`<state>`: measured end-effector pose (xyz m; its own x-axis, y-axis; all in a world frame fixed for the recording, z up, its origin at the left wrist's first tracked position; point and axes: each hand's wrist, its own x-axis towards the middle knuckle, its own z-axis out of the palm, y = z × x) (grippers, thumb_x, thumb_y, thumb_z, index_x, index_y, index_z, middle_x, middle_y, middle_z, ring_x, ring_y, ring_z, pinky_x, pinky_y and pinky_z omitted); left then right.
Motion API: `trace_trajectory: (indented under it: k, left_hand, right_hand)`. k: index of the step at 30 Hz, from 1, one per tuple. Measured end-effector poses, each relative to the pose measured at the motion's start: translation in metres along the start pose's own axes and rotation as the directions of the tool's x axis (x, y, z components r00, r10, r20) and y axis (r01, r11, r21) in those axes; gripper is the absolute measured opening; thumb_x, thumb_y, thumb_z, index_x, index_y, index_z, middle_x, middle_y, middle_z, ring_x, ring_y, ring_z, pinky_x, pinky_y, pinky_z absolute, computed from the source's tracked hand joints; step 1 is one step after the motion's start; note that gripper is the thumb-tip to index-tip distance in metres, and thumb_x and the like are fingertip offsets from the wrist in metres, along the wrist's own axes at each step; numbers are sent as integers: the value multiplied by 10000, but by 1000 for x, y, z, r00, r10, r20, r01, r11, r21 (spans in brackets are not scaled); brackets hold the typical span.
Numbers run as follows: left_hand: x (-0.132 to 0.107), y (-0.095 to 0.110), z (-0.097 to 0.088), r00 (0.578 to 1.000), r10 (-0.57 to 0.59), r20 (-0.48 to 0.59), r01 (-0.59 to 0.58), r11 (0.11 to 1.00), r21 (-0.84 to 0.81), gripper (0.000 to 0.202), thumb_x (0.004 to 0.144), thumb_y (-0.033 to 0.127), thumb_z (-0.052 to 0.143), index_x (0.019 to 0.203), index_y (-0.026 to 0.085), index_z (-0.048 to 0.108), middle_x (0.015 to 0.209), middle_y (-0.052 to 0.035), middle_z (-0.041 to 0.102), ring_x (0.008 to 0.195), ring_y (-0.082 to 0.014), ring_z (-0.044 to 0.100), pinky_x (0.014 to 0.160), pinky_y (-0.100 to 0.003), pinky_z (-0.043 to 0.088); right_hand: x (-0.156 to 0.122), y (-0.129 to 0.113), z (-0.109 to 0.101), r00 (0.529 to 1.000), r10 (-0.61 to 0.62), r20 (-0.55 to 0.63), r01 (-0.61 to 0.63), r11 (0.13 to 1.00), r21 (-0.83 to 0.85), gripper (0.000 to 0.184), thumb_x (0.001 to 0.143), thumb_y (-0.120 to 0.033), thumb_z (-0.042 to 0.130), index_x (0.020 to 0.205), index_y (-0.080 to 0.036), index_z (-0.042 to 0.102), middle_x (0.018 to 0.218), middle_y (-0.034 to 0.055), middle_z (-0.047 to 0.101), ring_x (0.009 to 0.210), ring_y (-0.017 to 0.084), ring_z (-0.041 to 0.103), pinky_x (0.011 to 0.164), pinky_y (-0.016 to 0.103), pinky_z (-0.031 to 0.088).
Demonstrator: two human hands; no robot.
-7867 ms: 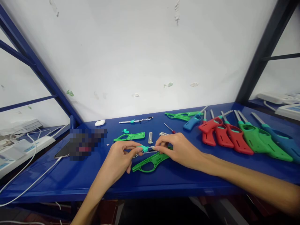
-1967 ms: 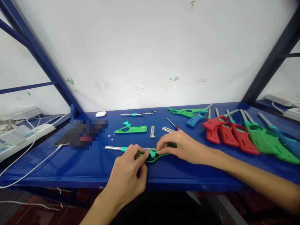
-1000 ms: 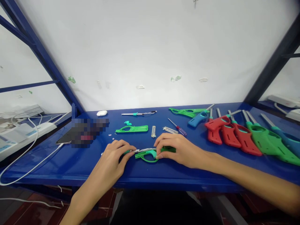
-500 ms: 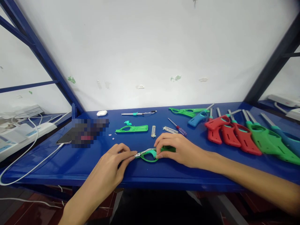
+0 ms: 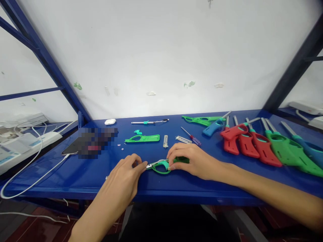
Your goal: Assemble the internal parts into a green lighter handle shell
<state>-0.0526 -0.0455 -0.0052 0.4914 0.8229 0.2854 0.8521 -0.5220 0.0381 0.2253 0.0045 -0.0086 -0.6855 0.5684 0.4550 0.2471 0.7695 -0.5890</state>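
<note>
A green lighter body half (image 5: 161,172) with a teal trigger (image 5: 166,164) and thin wires lies flat near the front of the table, between my hands. My left hand (image 5: 127,173) pinches the metal tube end at its left side with thumb and fingers. My right hand (image 5: 185,159) is closed round the handle part and its fingertips press by the trigger; the hand hides much of the handle. Just behind are another green shell half (image 5: 146,138), a small teal part (image 5: 137,132) and two clear fuel tanks, one upright to view (image 5: 165,141), the other slanted (image 5: 183,139).
A purple-handled screwdriver (image 5: 194,138) lies behind my right hand. Several red, green and blue lighters (image 5: 264,148) pile up at the right. A metal tube with wires (image 5: 148,122), green shells (image 5: 202,120) and a white case (image 5: 110,121) sit at the back. A phone (image 5: 72,148) with a cable is left.
My left hand has turned slightly, its thumb and fingers shifting on the metal tube end. My right hand stays in place on the lighter body.
</note>
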Motion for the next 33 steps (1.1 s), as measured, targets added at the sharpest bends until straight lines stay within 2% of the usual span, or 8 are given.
trace_trajectory:
  k: [4, 7, 13, 16, 22, 27, 33]
  left_hand:
    - [2, 7, 0, 999, 49, -13, -49, 998, 34, 481, 932, -10, 365, 1196, 138, 739, 1088, -138, 644, 929, -276, 605, 808, -444, 541]
    - [3, 6, 1, 998, 58, -23, -58, 998, 30, 510, 924, -19, 348, 1189, 160, 746, 1093, -134, 656, 914, -264, 597, 814, -438, 533]
    - [2, -2, -3, 999, 43, -5, -43, 998, -56, 394, 1056, 153, 369, 1117, 226, 751, 1017, -67, 640, 806, -178, 612, 753, -322, 538]
    - [2, -1, -4, 1000, 21, 0, -21, 996, -91, 380, 1093, 225, 364, 1114, 237, 743, 1033, -55, 620, 798, -161, 621, 776, -316, 544]
    - [1, -2, 1, 999, 45, 5, -44, 992, -115, 396, 1082, 161, 343, 1249, 216, 699, 1099, -78, 619, 918, -213, 620, 817, -367, 535]
    - [-1, -6, 1, 996, 89, 15, -86, 985, -151, 423, 1082, 145, 346, 1417, 285, 563, 1118, -50, 624, 995, -236, 578, 888, -402, 508]
    - [0, -5, -2, 989, 127, 74, -112, 976, -188, 526, 1025, 37, 291, 1343, 335, 586, 1109, -32, 576, 955, -220, 553, 868, -390, 494]
  right_hand:
    - [0, 2, 0, 1000, 1, -5, -1, 1000, 2, 106, 1011, -241, 731, 942, -161, 720, 1049, 33, 709, 971, 207, 678, 890, 396, 561]
    - [1, 3, 0, 1000, 1, -5, -1, 1000, 0, 118, 1014, -256, 729, 944, -161, 721, 1049, 35, 710, 972, 209, 678, 888, 397, 562]
    - [-1, 3, 0, 1000, -1, 1, 1, 1000, -7, 124, 1016, -270, 727, 953, -164, 722, 1051, 36, 712, 983, 213, 677, 900, 407, 559]
    - [-2, 3, 0, 1000, 3, 3, -3, 1000, -5, 124, 1016, -267, 726, 948, -163, 718, 1045, 35, 711, 977, 212, 675, 895, 404, 558]
    - [0, 4, 1, 1000, 8, 5, -8, 1000, -11, 118, 1018, -262, 720, 952, -165, 714, 1034, 31, 709, 977, 214, 672, 899, 408, 553]
    - [0, 4, 0, 1000, 9, 13, -9, 1000, -9, 108, 1017, -252, 720, 955, -164, 711, 1029, 29, 706, 974, 213, 670, 897, 405, 552]
    - [1, 3, -1, 1000, 4, 19, -4, 1000, -9, 105, 1019, -245, 715, 954, -163, 708, 1020, 28, 702, 966, 212, 666, 896, 405, 548]
